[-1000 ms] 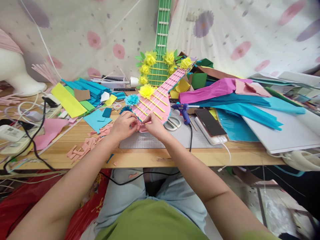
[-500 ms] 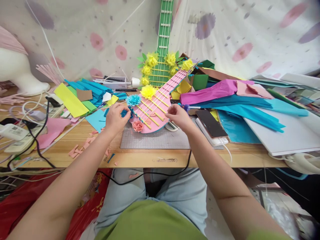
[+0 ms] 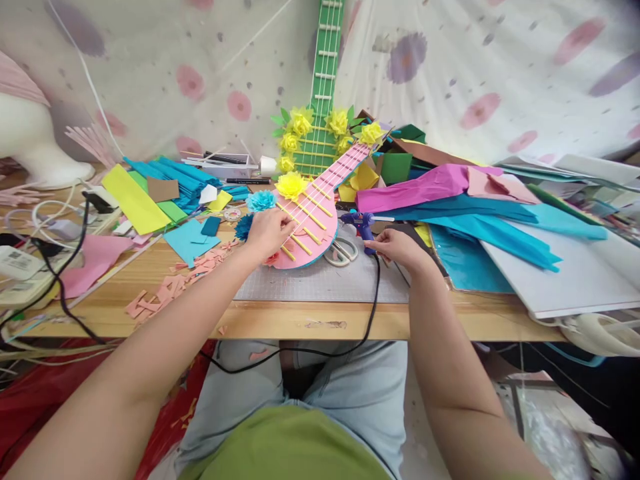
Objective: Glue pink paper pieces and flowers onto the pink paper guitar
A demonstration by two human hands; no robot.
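Observation:
A pink paper guitar (image 3: 326, 212) with yellow sticks and white strings leans at a slant over a grey cutting mat (image 3: 320, 287). Yellow, light blue, dark blue and coral paper flowers edge its left side. My left hand (image 3: 270, 232) lies over that lower left part, fingers bent down on it; whether they pinch anything is hidden. My right hand (image 3: 397, 247) reaches to the handle of a blue glue gun (image 3: 365, 228), its fingertips at the handle's lower end. Between the hands lie scissors (image 3: 341, 252) with pale handles.
Behind stands a green paper guitar (image 3: 325, 100) with yellow flowers. Crepe paper (image 3: 425, 187) and sheets pile up on the right. Coral scraps (image 3: 170, 287) and blue paper (image 3: 190, 240) lie on the left. A black cord (image 3: 373, 300) hangs over the table edge.
My left hand has moved right onto the pink guitar. My right hand has moved right, from the guitar's edge to the glue gun. The phone is now mostly covered by my right hand.

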